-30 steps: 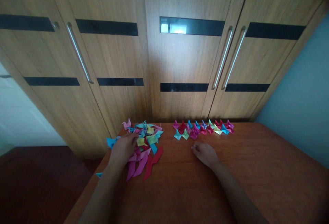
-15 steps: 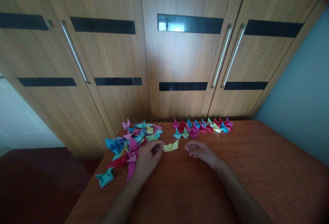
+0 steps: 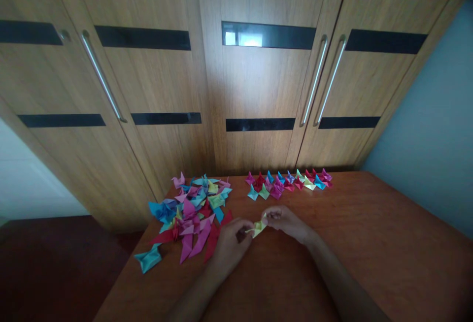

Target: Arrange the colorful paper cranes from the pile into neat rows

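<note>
A yellow folded-paper origami piece (image 3: 259, 227) is stretched between my two hands, just above the table. My left hand (image 3: 233, 241) pinches its left end with thumb and fingers. On its right end, the fingers of my right hand (image 3: 284, 221) are closed. To the left of my left hand lies a loose heap of colourful origami pieces (image 3: 190, 211) in pink, red, blue, teal and yellow. One teal piece (image 3: 149, 259) rests apart at the heap's near left side. Beyond my right hand, small origami pieces (image 3: 277, 188) stand in close rows.
The brown wooden table (image 3: 369, 243) reaches back to a wooden wardrobe (image 3: 258, 85) with long metal handles. A blue wall (image 3: 424, 125) rises at the right. Dark red floor (image 3: 70, 263) shows past the table's left edge.
My left hand has brought the yellow origami piece nearer and to the right, off the heap's edge. My right hand, empty before, has closed on its other end.
</note>
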Demonstrator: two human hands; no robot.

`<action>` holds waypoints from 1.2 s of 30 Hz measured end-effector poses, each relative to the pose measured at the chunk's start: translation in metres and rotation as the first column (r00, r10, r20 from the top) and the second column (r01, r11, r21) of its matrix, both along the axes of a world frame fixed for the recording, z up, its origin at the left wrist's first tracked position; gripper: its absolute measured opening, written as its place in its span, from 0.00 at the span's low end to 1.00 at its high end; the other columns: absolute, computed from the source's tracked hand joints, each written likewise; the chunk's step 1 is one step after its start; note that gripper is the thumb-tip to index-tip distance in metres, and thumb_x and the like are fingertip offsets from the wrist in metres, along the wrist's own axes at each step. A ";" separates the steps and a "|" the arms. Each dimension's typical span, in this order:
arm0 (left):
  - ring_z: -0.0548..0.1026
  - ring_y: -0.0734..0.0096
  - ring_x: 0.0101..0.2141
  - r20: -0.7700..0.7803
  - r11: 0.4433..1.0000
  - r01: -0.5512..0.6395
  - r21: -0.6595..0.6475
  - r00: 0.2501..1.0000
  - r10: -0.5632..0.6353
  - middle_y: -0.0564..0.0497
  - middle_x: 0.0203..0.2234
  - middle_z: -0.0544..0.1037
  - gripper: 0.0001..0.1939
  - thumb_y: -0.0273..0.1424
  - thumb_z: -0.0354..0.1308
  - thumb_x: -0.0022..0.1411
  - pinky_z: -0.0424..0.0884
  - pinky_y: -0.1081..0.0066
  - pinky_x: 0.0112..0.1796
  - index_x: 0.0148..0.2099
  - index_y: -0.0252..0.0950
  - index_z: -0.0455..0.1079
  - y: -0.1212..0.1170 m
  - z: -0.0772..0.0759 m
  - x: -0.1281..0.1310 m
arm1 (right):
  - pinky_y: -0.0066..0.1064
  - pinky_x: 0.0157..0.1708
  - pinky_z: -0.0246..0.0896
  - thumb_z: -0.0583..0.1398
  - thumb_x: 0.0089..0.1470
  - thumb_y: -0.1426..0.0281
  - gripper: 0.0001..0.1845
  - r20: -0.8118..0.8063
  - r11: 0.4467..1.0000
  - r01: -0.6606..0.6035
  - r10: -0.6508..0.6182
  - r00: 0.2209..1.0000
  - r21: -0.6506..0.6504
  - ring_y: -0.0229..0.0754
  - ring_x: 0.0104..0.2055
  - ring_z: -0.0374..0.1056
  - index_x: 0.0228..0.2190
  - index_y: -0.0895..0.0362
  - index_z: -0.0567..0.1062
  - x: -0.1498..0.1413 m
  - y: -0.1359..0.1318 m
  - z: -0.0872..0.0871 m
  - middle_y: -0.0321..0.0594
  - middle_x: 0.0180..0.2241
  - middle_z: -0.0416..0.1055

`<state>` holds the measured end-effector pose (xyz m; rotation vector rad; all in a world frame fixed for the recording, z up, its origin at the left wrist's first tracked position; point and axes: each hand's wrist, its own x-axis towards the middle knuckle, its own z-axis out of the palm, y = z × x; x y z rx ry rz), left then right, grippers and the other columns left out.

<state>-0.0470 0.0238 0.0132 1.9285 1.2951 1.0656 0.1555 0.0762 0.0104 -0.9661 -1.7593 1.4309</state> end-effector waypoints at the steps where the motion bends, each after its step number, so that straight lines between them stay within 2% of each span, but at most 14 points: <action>1: 0.73 0.72 0.30 0.012 1.000 0.007 -0.012 1.000 -0.007 0.52 0.30 0.76 0.07 0.26 0.54 0.55 0.67 0.74 0.32 0.34 0.38 0.72 0.000 0.000 0.000 | 0.24 0.25 0.52 0.62 0.47 0.55 0.17 -0.002 1.000 0.006 -0.006 1.000 -0.011 0.32 0.24 0.58 0.28 0.58 0.74 0.002 0.000 -0.001 0.33 0.24 0.66; 5: 0.74 0.70 0.32 0.090 0.995 0.046 -0.092 0.995 -0.038 0.51 0.30 0.78 0.06 0.29 0.55 0.56 0.69 0.73 0.34 0.35 0.38 0.73 -0.002 0.002 0.001 | 0.24 0.23 0.52 0.61 0.47 0.54 0.18 -0.025 0.996 0.024 -0.026 0.999 -0.085 0.32 0.22 0.56 0.27 0.58 0.74 0.010 -0.002 -0.007 0.32 0.22 0.64; 8: 0.75 0.69 0.32 0.168 0.980 0.120 -0.159 0.981 -0.093 0.51 0.30 0.78 0.07 0.30 0.56 0.56 0.70 0.73 0.34 0.36 0.37 0.73 -0.004 0.003 0.004 | 0.24 0.24 0.52 0.62 0.46 0.55 0.17 -0.055 0.992 0.042 -0.049 0.997 -0.115 0.32 0.22 0.56 0.27 0.58 0.74 0.014 -0.006 -0.008 0.32 0.22 0.64; 11: 0.75 0.70 0.34 0.220 0.968 0.184 -0.169 0.965 -0.145 0.51 0.32 0.79 0.07 0.29 0.55 0.57 0.70 0.73 0.37 0.37 0.38 0.73 -0.005 0.006 0.007 | 0.23 0.23 0.51 0.62 0.46 0.57 0.16 -0.071 0.992 0.053 -0.061 0.996 -0.115 0.31 0.22 0.56 0.27 0.58 0.74 0.015 -0.008 -0.007 0.32 0.22 0.65; 15: 0.75 0.71 0.34 0.152 0.980 0.173 -0.094 0.976 -0.158 0.52 0.33 0.79 0.08 0.29 0.54 0.58 0.70 0.73 0.38 0.38 0.39 0.74 -0.004 0.012 0.016 | 0.23 0.22 0.51 0.61 0.47 0.57 0.16 -0.053 0.993 0.063 -0.069 0.996 -0.099 0.31 0.22 0.57 0.28 0.58 0.73 0.017 -0.003 -0.009 0.33 0.23 0.66; 17: 0.75 0.71 0.32 0.070 0.988 0.149 -0.050 0.987 -0.146 0.53 0.32 0.79 0.09 0.29 0.53 0.59 0.69 0.74 0.36 0.38 0.41 0.74 -0.002 0.016 0.023 | 0.23 0.21 0.51 0.58 0.49 0.55 0.17 0.005 0.982 0.184 -0.184 0.983 -0.042 0.33 0.21 0.58 0.28 0.58 0.73 0.023 0.003 -0.012 0.33 0.22 0.67; 19: 0.74 0.71 0.31 -0.008 0.991 0.133 -0.010 0.991 -0.133 0.53 0.32 0.79 0.09 0.29 0.53 0.59 0.69 0.73 0.35 0.38 0.41 0.74 0.002 0.018 0.033 | 0.25 0.23 0.53 0.55 0.51 0.54 0.19 0.104 0.918 0.385 -0.394 0.913 0.095 0.35 0.22 0.60 0.28 0.57 0.74 0.034 0.010 -0.016 0.34 0.21 0.68; 22: 0.74 0.70 0.33 -0.126 0.987 0.155 0.052 0.981 -0.147 0.51 0.33 0.79 0.11 0.28 0.50 0.61 0.68 0.72 0.37 0.40 0.41 0.74 0.012 0.019 0.054 | 0.28 0.29 0.57 0.52 0.52 0.55 0.20 0.243 0.722 0.606 -0.687 0.685 0.333 0.42 0.28 0.67 0.27 0.56 0.75 0.057 0.019 -0.022 0.38 0.24 0.72; 24: 0.74 0.69 0.35 -0.219 0.978 0.188 0.092 0.962 -0.164 0.50 0.35 0.78 0.13 0.26 0.48 0.62 0.68 0.71 0.39 0.43 0.40 0.73 0.022 0.017 0.072 | 0.29 0.32 0.58 0.51 0.53 0.56 0.21 0.297 0.621 0.672 -0.784 0.545 0.404 0.45 0.32 0.69 0.28 0.56 0.77 0.072 0.023 -0.025 0.41 0.27 0.74; 26: 0.74 0.68 0.37 -0.325 0.972 0.201 0.120 0.933 -0.153 0.49 0.36 0.77 0.15 0.25 0.47 0.63 0.67 0.70 0.41 0.44 0.40 0.73 0.034 0.016 0.091 | 0.29 0.32 0.58 0.50 0.54 0.57 0.21 0.324 0.558 0.715 -0.829 0.456 0.421 0.47 0.34 0.71 0.30 0.56 0.78 0.083 0.025 -0.028 0.43 0.29 0.76; 28: 0.74 0.67 0.38 -0.416 0.974 0.191 0.125 0.901 -0.123 0.48 0.36 0.77 0.15 0.25 0.45 0.63 0.67 0.69 0.41 0.42 0.38 0.73 0.046 0.015 0.108 | 0.30 0.33 0.58 0.49 0.54 0.58 0.22 0.331 0.515 0.744 -0.854 0.402 0.426 0.49 0.36 0.71 0.32 0.57 0.78 0.089 0.027 -0.030 0.45 0.31 0.76; 30: 0.74 0.65 0.37 -0.468 0.977 0.179 0.114 0.877 -0.106 0.46 0.34 0.77 0.14 0.26 0.45 0.64 0.67 0.68 0.40 0.39 0.37 0.73 0.058 0.015 0.123 | 0.30 0.32 0.57 0.49 0.54 0.57 0.23 0.346 0.497 0.755 -0.862 0.371 0.428 0.49 0.35 0.71 0.32 0.58 0.78 0.091 0.028 -0.031 0.46 0.30 0.76; 33: 0.74 0.63 0.37 -0.489 0.981 0.165 0.106 0.867 -0.093 0.44 0.33 0.76 0.13 0.27 0.46 0.64 0.66 0.66 0.39 0.36 0.36 0.73 0.071 0.014 0.135 | 0.31 0.30 0.57 0.48 0.54 0.55 0.25 0.361 0.498 0.759 -0.858 0.365 0.419 0.48 0.32 0.70 0.30 0.58 0.78 0.091 0.029 -0.031 0.45 0.28 0.76; 36: 0.74 0.63 0.37 -0.508 0.982 0.153 0.111 0.858 -0.077 0.43 0.33 0.76 0.13 0.27 0.46 0.64 0.66 0.66 0.39 0.35 0.35 0.72 0.075 0.012 0.136 | 0.30 0.31 0.58 0.48 0.54 0.55 0.25 0.335 0.480 0.785 -0.869 0.364 0.392 0.48 0.33 0.70 0.31 0.58 0.78 0.090 0.030 -0.030 0.45 0.29 0.76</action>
